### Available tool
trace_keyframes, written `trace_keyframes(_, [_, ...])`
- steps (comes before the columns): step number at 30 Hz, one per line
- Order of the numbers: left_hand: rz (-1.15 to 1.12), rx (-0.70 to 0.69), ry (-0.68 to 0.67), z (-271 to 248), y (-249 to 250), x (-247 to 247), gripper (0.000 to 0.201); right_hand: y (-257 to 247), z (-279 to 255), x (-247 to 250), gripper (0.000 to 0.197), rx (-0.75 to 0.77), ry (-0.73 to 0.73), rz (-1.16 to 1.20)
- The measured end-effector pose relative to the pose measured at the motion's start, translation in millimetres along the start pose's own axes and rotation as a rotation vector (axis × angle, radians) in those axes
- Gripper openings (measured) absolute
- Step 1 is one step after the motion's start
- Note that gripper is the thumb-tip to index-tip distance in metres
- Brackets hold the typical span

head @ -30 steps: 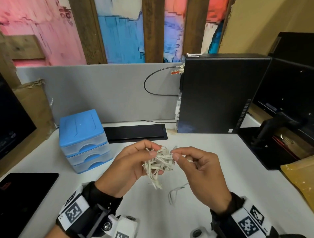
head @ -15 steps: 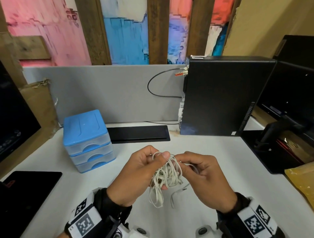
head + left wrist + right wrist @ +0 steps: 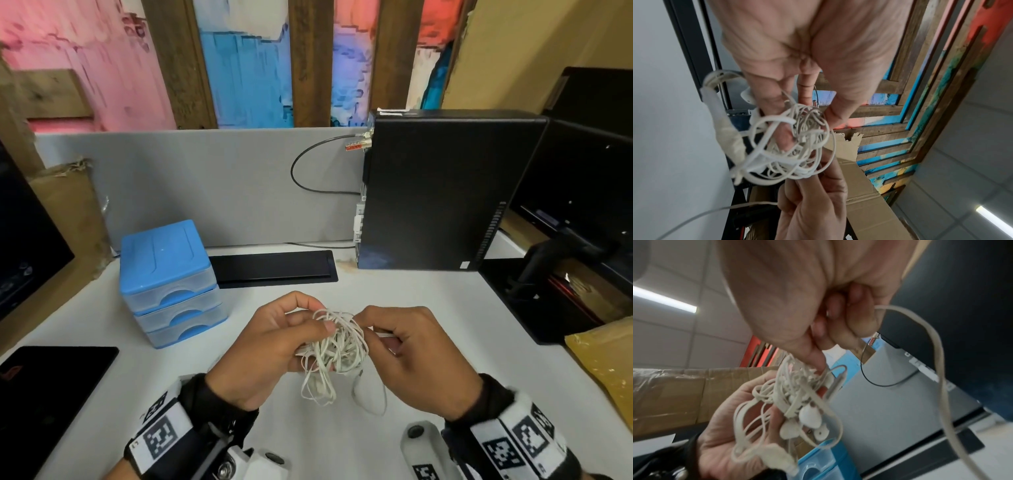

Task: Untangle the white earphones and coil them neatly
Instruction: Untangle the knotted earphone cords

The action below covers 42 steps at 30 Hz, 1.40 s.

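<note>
From the head camera I see my left hand [image 3: 270, 346] and my right hand [image 3: 416, 359] raised close together above the white desk [image 3: 102, 315], with the tangled white earphones [image 3: 337, 346] bunched between them. My left thumb and fingers are curled onto the left side of the tangle, gripping it. My right fingers are curled in, pinching strands at the tangle's right edge. A few loops hang below the bundle, clear of the desk as far as I can tell. A blue drawer unit [image 3: 168, 281] stands to the left, a black computer tower [image 3: 442, 192] at the back right, and a grey partition [image 3: 205, 185] runs behind both.

On the left wrist camera, my left hand [image 3: 807, 48] has its fingers [image 3: 785, 139] pushed into the white earphones [image 3: 789, 146], loops wound around them. My right hand [image 3: 812, 209] comes up from below, its fingertips meeting the tangle's lower edge.

On the right wrist camera, my right hand [image 3: 807, 296] pinches cord between thumb and fingers at the top of the tangle, and one long strand arcs off to the right. My left hand [image 3: 731, 431] cups the white earphones [image 3: 789, 407] from beneath, with the earbuds [image 3: 809, 417] lying near the front of the bunch.
</note>
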State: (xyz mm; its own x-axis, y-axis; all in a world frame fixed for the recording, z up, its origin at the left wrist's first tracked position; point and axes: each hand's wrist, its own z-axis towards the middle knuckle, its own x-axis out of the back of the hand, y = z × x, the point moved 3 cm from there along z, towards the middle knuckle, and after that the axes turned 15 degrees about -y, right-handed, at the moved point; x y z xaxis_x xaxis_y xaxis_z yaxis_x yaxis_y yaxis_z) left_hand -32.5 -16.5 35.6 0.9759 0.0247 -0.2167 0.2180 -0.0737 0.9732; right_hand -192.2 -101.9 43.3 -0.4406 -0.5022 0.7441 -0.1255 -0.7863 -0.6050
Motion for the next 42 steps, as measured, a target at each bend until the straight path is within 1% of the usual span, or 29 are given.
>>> trace_keyframes(3, [0.009, 0.013, 0.001, 1, -2, 1, 0.022, 1, 0, 3, 0.021, -0.024, -0.098, -0.132])
trace_keyframes(5, [0.015, 0.014, 0.022, 1, -3, 1, 0.026, 1, -2, 3, 0.018, -0.023, -0.152, -0.12])
trace_keyframes(7, [0.013, 0.013, 0.041, 2, -4, 1, 0.028, 2, -4, 0, 0.019, -0.026, -0.183, -0.006])
trace_keyframes(9, [0.015, 0.011, 0.052, 2, -4, 2, 0.029, 5, -4, -4, 0.02, -0.065, -0.184, 0.17])
trace_keyframes(12, [0.015, 0.003, 0.054, 2, -2, 3, 0.029, 11, -2, -11, 0.016, -0.101, -0.12, 0.432])
trace_keyframes(15, [0.005, -0.002, 0.071, 1, -1, 5, 0.028, 14, 3, -20, 0.013, -0.082, -0.001, 0.546])
trace_keyframes(17, [-0.007, 0.002, 0.081, 2, -1, 6, 0.023, 13, 5, -24, 0.01, -0.083, 0.072, 0.606])
trace_keyframes(18, [-0.016, 0.003, 0.081, 2, -1, 6, 0.022, 13, 6, -26, 0.012, -0.09, 0.099, 0.625])
trace_keyframes(20, [-0.043, 0.002, 0.075, 2, -1, 6, 0.027, 14, 6, -27, 0.015, -0.101, 0.145, 0.63])
trace_keyframes(22, [-0.077, 0.007, 0.049, 2, -2, 6, 0.03, 17, 7, -25, 0.003, -0.128, 0.184, 0.645])
trace_keyframes(24, [-0.113, 0.022, 0.005, 2, -2, 6, 0.032, 22, 6, -25, 0.013, -0.159, 0.201, 0.656])
trace_keyframes(27, [-0.135, 0.036, -0.037, 3, -4, 7, 0.041, 22, 6, -23, 0.013, -0.166, 0.164, 0.686])
trace_keyframes(31, [-0.087, 0.019, 0.029, 3, -5, 10, 0.033, 21, 5, -22, 0.017, -0.209, 0.068, 0.796])
trace_keyframes(32, [-0.076, 0.015, 0.042, 3, -4, 10, 0.033, 20, 5, -22, 0.02, -0.196, 0.05, 0.817])
trace_keyframes(34, [-0.069, 0.011, 0.057, 3, -4, 10, 0.029, 15, 5, -22, 0.025, -0.14, 0.04, 0.764])
trace_keyframes(35, [-0.074, 0.011, 0.059, 3, -3, 10, 0.027, 13, 5, -23, 0.022, -0.12, 0.04, 0.716])
trace_keyframes(36, [-0.076, 0.012, 0.06, 3, -3, 9, 0.025, 12, 5, -24, 0.015, -0.117, 0.046, 0.673])
trace_keyframes(37, [-0.074, 0.014, 0.063, 3, -3, 8, 0.024, 11, 4, -26, 0.006, -0.126, 0.052, 0.644])
trace_keyframes(38, [-0.067, 0.015, 0.068, 3, -4, 8, 0.023, 13, 4, -28, 0.003, -0.137, 0.059, 0.629])
trace_keyframes(42, [-0.027, -0.002, 0.103, 3, -4, 7, 0.017, 15, 5, -29, 0.003, -0.129, 0.033, 0.66])
